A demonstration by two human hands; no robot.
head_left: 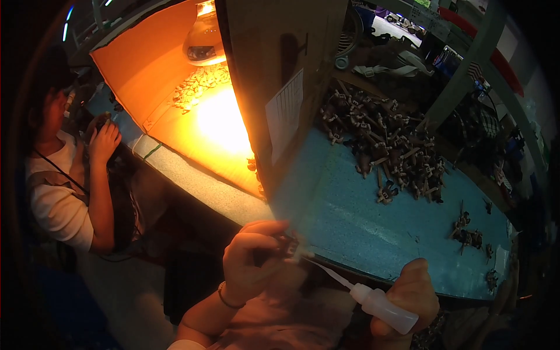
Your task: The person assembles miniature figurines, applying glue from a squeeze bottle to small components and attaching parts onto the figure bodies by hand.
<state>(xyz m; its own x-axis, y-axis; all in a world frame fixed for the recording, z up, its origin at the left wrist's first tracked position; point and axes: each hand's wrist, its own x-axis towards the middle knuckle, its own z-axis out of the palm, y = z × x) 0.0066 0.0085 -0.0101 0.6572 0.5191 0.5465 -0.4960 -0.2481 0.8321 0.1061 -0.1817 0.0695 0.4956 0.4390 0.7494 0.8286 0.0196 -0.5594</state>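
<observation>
My left hand (pixel 246 265) pinches a small brown and pale figure-like piece (pixel 297 249) between thumb and fingers, just past the near edge of the blue-topped table. In my right hand (pixel 417 294) is a white squeeze bottle (pixel 382 308), tilted so that its long thin nozzle points up and left. The nozzle tip comes close to the piece or touches it; I cannot tell which. Fine details of the piece are blurred.
A heap of similar brown pieces (pixel 388 143) lies on the blue tabletop (pixel 350 219), with several loose ones (pixel 466 236) at the right. A cardboard partition (pixel 280 76) stands upright beside a glowing lamp (pixel 204 44), which lights more small parts (pixel 201 84). Another person (pixel 76 181) sits at left.
</observation>
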